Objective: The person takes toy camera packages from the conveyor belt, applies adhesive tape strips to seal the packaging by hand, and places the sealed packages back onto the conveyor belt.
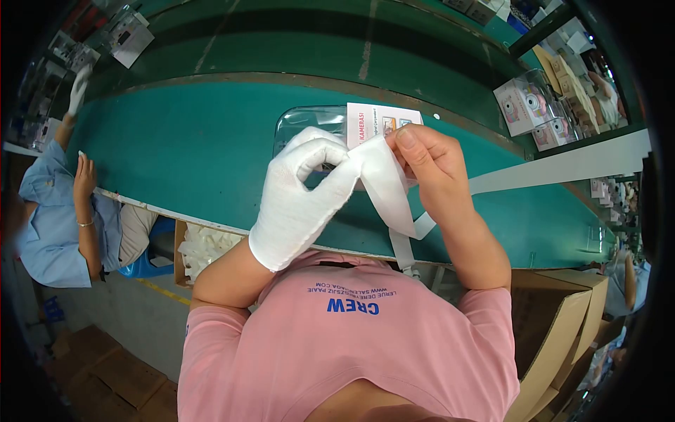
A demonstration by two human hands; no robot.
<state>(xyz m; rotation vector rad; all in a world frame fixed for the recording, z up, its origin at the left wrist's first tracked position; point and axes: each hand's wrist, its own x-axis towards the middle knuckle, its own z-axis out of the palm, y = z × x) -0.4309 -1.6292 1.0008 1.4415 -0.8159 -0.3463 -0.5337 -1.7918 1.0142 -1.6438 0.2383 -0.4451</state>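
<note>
My left hand (299, 193), in a white glove, pinches one edge of a white strip (385, 184) between thumb and forefinger. My bare right hand (437, 169) grips the same strip a little to the right, thumb and fingers closed on its upper edge. The strip folds and hangs below my fingers. Just behind my hands, a clear plastic package (304, 121) lies on the bench. It is partly hidden by my glove. A white and pink printed card (373, 118) stands at the package's right side.
A long white band (562, 169) stretches from my hands to the right. Boxed goods (517, 105) stand at the back right. An open cardboard box (555, 330) is beside me on the right, and a box of white scraps (207, 246) at the left. A co-worker (67, 211) sits at left.
</note>
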